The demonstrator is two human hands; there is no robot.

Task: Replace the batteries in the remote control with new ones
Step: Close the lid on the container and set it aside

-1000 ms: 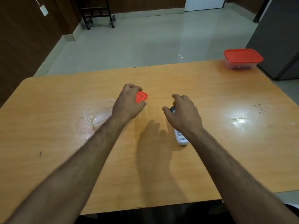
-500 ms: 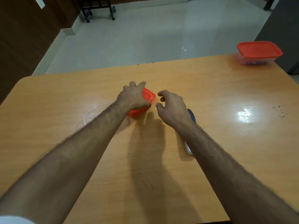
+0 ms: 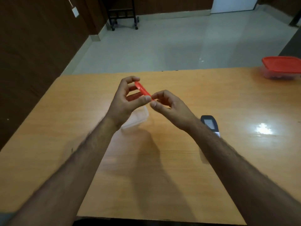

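A red lid (image 3: 143, 90) is held on edge above the wooden table (image 3: 179, 160). My left hand (image 3: 127, 101) grips its far end and near side with fingers and thumb. My right hand (image 3: 167, 106) pinches the lid's near corner. Under my left hand stands a clear plastic container (image 3: 138, 119), open, its contents hidden. The remote control (image 3: 210, 124), dark at the top with a small screen, lies on the table behind my right forearm, which covers its lower part. No batteries are visible.
A second clear container with a red lid (image 3: 281, 66) stands at the table's far right corner. Beyond the table lie a pale tiled floor and a black wheeled stand (image 3: 124, 15). A dark wall runs along the left.
The red lid has been lifted off the table and turned on edge. My right hand left the remote and now pinches the lid. The camera view has shifted left.
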